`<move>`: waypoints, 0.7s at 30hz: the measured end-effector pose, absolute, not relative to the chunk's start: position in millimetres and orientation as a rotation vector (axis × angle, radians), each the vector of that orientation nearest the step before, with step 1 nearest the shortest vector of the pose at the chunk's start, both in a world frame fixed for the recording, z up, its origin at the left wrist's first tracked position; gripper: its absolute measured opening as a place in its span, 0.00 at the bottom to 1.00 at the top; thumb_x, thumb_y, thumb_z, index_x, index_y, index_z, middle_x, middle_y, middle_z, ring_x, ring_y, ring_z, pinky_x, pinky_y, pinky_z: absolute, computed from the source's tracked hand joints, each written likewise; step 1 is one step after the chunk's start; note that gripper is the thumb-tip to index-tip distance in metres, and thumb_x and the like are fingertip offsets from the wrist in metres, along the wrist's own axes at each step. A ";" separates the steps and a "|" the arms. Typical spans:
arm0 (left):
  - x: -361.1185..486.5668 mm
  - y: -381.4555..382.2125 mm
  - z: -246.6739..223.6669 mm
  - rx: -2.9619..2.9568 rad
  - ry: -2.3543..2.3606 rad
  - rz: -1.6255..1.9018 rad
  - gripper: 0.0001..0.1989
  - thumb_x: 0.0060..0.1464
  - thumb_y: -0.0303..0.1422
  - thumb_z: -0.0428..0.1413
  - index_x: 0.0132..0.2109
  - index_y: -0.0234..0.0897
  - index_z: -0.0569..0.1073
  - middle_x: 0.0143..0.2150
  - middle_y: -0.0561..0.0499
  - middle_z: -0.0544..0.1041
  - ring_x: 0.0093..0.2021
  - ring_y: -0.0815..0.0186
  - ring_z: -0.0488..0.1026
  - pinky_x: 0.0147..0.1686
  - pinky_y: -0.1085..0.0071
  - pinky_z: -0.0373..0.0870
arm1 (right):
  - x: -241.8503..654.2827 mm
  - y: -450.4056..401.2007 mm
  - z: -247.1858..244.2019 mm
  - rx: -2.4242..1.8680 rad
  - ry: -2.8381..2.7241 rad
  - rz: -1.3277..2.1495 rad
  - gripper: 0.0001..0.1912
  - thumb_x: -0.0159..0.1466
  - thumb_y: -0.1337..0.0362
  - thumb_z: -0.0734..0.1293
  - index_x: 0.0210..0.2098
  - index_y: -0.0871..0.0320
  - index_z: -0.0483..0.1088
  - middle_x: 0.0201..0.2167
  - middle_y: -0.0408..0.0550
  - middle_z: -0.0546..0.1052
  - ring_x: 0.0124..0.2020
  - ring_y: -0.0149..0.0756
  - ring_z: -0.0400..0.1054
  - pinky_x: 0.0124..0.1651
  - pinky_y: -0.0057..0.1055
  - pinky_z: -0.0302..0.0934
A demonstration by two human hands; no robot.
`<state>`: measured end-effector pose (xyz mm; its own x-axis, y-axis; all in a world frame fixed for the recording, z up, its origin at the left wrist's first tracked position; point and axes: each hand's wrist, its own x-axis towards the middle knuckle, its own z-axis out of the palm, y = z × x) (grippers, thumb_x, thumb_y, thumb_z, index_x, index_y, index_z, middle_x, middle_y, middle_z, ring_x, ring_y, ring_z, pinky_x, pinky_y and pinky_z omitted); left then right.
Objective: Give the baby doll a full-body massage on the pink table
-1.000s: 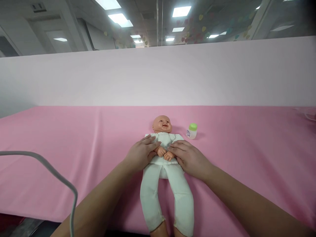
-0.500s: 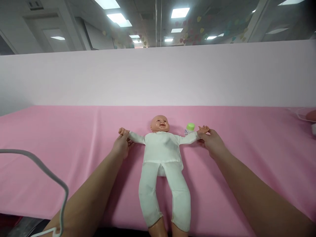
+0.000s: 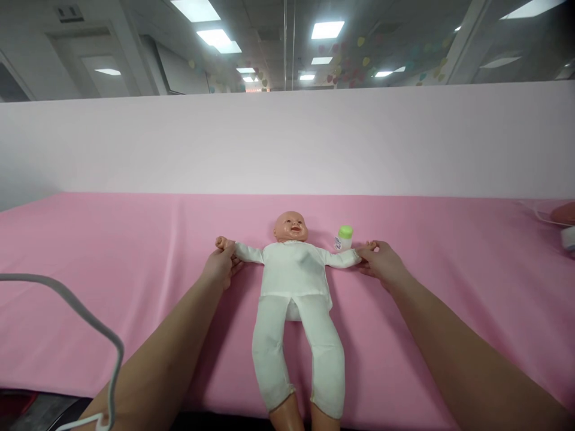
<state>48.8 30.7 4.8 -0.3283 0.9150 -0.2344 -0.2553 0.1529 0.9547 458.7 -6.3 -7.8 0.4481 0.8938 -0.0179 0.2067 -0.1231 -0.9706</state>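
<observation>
A baby doll [image 3: 294, 272] with a white cloth body lies face up, its head toward the back and its arms spread to both sides. My left hand [image 3: 221, 264] is closed round the doll's wrist on the left, thumb on top and fingers beneath. On the other side my right hand [image 3: 381, 262] pinches the doll's other wrist and partly covers its small hand. Just behind that arm stands a small bottle [image 3: 345, 237] with a light green cap and a label. The doll's feet are cut off by the bottom of the view.
Pink cloth [image 3: 135, 257] covers the tabletop, with a white panel [image 3: 287, 143] behind it and glass above. A grey cable [image 3: 81, 305] curves at the lower left. At the right edge lie a skin-toned object [image 3: 563, 214] and a white item [image 3: 568, 238], partly out of view.
The doll's arm in my right hand has come down slightly toward me, and more of the green-capped bottle shows. My left hand has barely moved.
</observation>
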 end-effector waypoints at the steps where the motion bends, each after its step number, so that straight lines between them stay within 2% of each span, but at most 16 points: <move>1: 51.3 27.9 6.3 0.782 1.363 1.440 0.10 0.64 0.37 0.60 0.48 0.36 0.74 0.46 0.40 0.81 0.45 0.57 0.83 0.47 0.60 0.81 | 453.3 -9.4 -3.5 -1.639 -0.983 0.756 0.34 0.57 0.56 0.78 0.59 0.55 0.65 0.46 0.56 0.83 0.37 0.45 0.82 0.40 0.42 0.80; 3: 58.5 18.8 10.8 1.021 1.338 1.489 0.10 0.64 0.38 0.60 0.49 0.38 0.75 0.51 0.42 0.81 0.52 0.55 0.81 0.53 0.59 0.79 | 439.0 -18.3 6.2 -1.652 -1.049 0.620 0.37 0.60 0.53 0.76 0.64 0.52 0.63 0.49 0.54 0.83 0.43 0.46 0.82 0.47 0.44 0.79; 5: 68.5 6.2 16.6 1.324 1.358 1.475 0.10 0.63 0.39 0.60 0.48 0.40 0.76 0.52 0.44 0.82 0.55 0.54 0.79 0.56 0.59 0.76 | 421.3 -29.5 14.4 -1.567 -1.197 0.462 0.35 0.62 0.52 0.75 0.64 0.51 0.64 0.49 0.52 0.83 0.46 0.48 0.81 0.51 0.46 0.77; 8: 85.0 -12.7 24.5 1.774 1.449 1.321 0.10 0.63 0.38 0.59 0.49 0.43 0.77 0.51 0.48 0.83 0.54 0.55 0.79 0.55 0.59 0.74 | 395.5 -44.7 18.8 -1.323 -1.558 0.281 0.22 0.65 0.57 0.71 0.58 0.50 0.72 0.53 0.49 0.82 0.50 0.47 0.80 0.56 0.47 0.74; 11: 96.2 -23.1 27.0 2.117 1.485 1.103 0.15 0.62 0.37 0.58 0.55 0.45 0.78 0.54 0.48 0.83 0.53 0.55 0.79 0.53 0.61 0.75 | 378.4 -51.6 14.9 -1.165 -1.955 0.100 0.17 0.65 0.65 0.69 0.54 0.50 0.75 0.52 0.48 0.83 0.52 0.48 0.78 0.56 0.48 0.74; 14: 99.1 -24.2 24.6 2.362 1.450 0.945 0.20 0.64 0.39 0.57 0.61 0.46 0.77 0.62 0.46 0.79 0.60 0.52 0.76 0.59 0.58 0.73 | 370.4 -51.3 9.3 -1.016 -2.182 -0.051 0.19 0.66 0.71 0.66 0.55 0.52 0.76 0.52 0.50 0.83 0.54 0.49 0.76 0.57 0.52 0.73; 17: 98.2 -22.2 22.8 2.536 1.416 0.839 0.20 0.65 0.38 0.56 0.62 0.46 0.77 0.66 0.47 0.76 0.66 0.52 0.72 0.67 0.56 0.67 | 366.7 -50.1 6.9 -0.935 -2.290 -0.173 0.18 0.70 0.72 0.63 0.54 0.53 0.77 0.52 0.52 0.82 0.54 0.49 0.75 0.59 0.53 0.72; 21: 99.5 -23.2 25.6 2.630 1.349 0.720 0.20 0.66 0.37 0.55 0.62 0.43 0.78 0.66 0.45 0.76 0.68 0.51 0.70 0.69 0.54 0.65 | 363.2 -51.7 7.7 -0.929 -2.341 -0.209 0.17 0.72 0.72 0.62 0.53 0.55 0.78 0.51 0.54 0.82 0.54 0.49 0.75 0.59 0.52 0.72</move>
<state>99.5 -23.2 25.6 0.4960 0.7884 0.3639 0.7413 -0.6027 0.2953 363.2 -51.7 7.7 -0.5716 0.5711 0.5891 0.6666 0.7419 -0.0723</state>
